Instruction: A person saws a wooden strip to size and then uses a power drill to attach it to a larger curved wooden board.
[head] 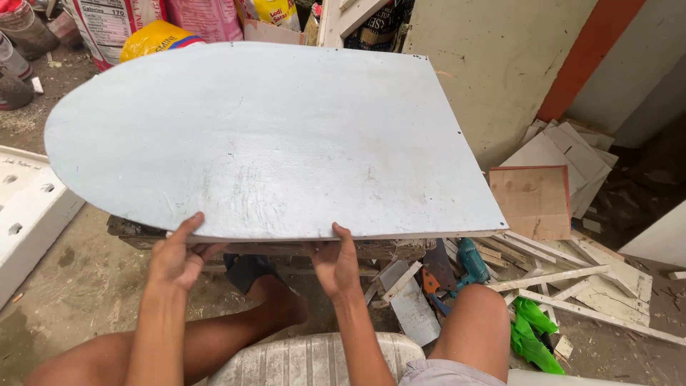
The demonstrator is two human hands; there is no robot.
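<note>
**Both hands on the near edge of a pale blue board**

In the head view we see a large pale blue board (271,136), rounded at its left end and cut straight at its right, lying flat across a rough wooden stand (286,249) in front of us. Its painted face shows scratches and scuffs. Our left hand (179,256) grips the near edge towards the left, thumb on top and fingers curled underneath. Our right hand (336,264) grips the same edge near its middle, thumb also lying on the top face, fingers tucked under the board. Our bare knees sit near, either side of a white ribbed plastic seat (314,357).

To the right, on the dusty floor, lies a heap of white wood strips (572,282), with a brown plywood square (534,200) and stacked white offcuts (572,154) just beyond it. A teal power drill (471,261) rests near our right knee, and a bright green plastic scrap (532,332) lies beside the strips. At far left stands a white panel with holes (25,207). Printed sacks (114,25) stand at the far side, behind the board.
</note>
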